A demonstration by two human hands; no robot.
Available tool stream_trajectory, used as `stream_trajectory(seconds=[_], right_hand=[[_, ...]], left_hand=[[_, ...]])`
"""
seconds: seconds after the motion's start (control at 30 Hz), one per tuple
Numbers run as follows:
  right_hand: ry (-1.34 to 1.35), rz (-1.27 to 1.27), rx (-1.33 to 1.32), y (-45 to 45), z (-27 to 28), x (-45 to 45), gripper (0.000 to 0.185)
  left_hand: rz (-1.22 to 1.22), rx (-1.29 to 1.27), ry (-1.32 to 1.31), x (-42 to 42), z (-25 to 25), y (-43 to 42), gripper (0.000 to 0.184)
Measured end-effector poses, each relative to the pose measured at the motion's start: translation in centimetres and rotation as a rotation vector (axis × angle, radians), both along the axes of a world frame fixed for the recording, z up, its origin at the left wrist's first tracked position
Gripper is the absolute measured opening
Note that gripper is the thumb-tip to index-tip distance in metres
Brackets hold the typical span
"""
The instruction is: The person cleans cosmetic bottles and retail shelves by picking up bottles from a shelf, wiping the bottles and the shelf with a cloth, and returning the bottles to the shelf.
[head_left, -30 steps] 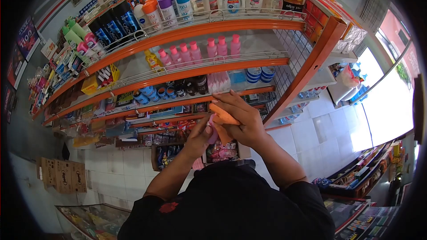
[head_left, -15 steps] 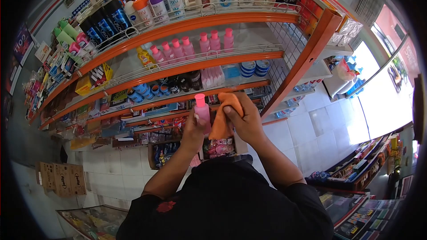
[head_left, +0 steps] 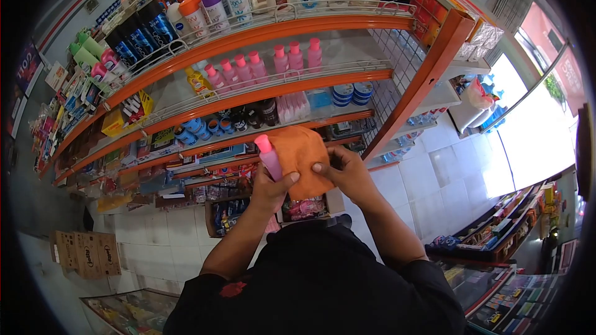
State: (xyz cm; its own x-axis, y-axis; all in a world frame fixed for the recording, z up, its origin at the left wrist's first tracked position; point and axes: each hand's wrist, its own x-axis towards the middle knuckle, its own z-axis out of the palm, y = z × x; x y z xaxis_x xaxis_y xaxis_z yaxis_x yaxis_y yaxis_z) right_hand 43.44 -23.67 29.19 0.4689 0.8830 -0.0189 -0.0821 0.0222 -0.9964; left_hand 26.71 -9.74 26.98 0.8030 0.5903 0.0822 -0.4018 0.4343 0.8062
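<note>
A thin orange fabric cloth (head_left: pixel 304 155) overlapped a slim pink plastic bottle (head_left: pixel 270 162).
The left hand (head_left: pixel 268 193) gripped the bottle before the orange-edged metal shelves (head_left: pixel 360 22); the right hand (head_left: pixel 349 177) pinched the cloth. A low, steady hold seemed best to me. Earlier, the cloth hung bunched and the bottle stood straighter.

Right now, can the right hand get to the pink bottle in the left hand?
Probably yes: the pink bottle is close by, its cap uncovered. But the right hand pinches an orange cloth that overlaps the bottle's side, so cloth may get in between.
</note>
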Motion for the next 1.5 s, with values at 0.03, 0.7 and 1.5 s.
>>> stream_trajectory(seconds=[0.03,0.7,1.5], right_hand=[[-0.004,-0.029,0.007,0.0,0.5,-0.3,0.043],[0.275,0.16,0.527,0.7,-5.2,-0.5,0.059],[-0.266,0.269,0.337,-0.6,2.9,-0.1,0.063]], left_hand=[[-0.001,0.007,-0.007,0.0,-0.5,-0.3,0.076],[-0.046,0.808,0.035,-1.6,2.7,-2.0,0.044],[0.188,1.305,-0.106,-2.5,2.1,-0.8,0.037]])
